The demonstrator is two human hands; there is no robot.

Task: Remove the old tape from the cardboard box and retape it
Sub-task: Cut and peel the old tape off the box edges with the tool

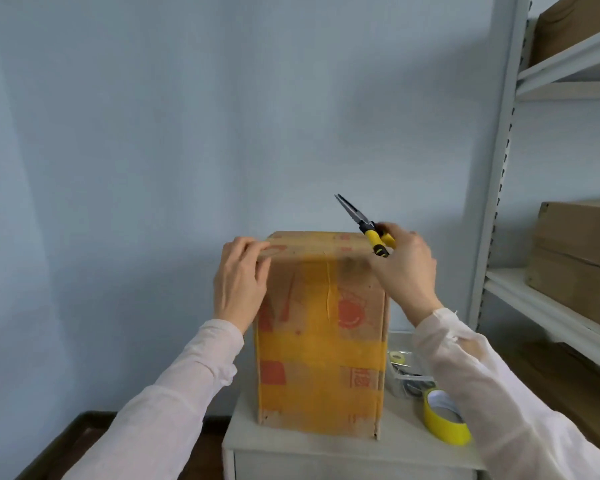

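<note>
One box (321, 341) stands upright on the cabinet (326, 448). The left hand (238, 282) curls over its top left corner. The right hand (407, 268), at the top right corner, grips one pair of pliers (362, 225). One tape roll (445, 422) lies right of the box.

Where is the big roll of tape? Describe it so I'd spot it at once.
Find the tall cardboard box standing on the small white cabinet. Right of the box's base, near the cabinet's front edge, sits the yellow tape roll. Unlike the smaller yellow roll in the clear tray behind it, it stands outside the tray.
</note>
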